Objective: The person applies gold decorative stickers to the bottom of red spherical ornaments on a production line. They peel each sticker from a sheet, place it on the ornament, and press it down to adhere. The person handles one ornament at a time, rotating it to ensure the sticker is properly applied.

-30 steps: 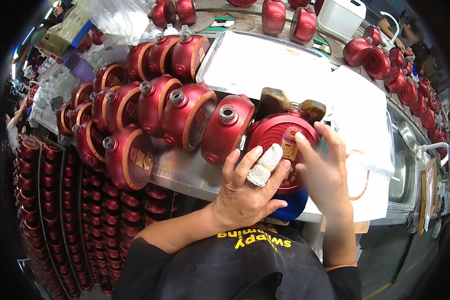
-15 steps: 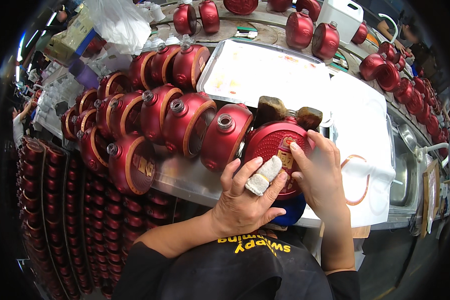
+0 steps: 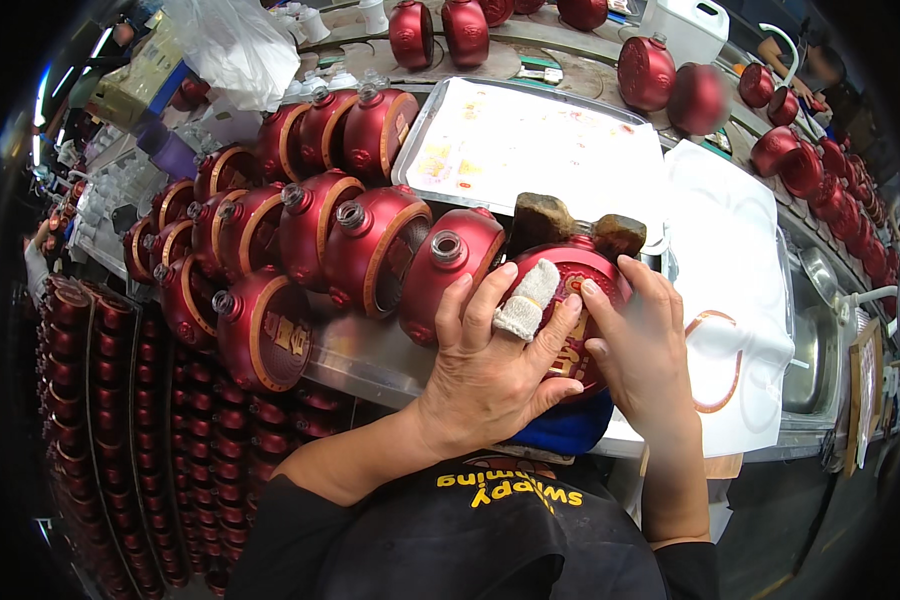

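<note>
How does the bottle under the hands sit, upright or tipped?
Tipped back: the red bottle shows its decorated face upward, top end between brown blocks.

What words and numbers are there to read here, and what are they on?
I won't copy writing, but here's where it is:
Black garment: yellow letters, upside down.
Round red bottle under the left hand: gold characters, partly hidden.
Front-left red bottle: gold characters.
White sheet with coloured marks: too small to read.
I can't make out any numbers.
</note>
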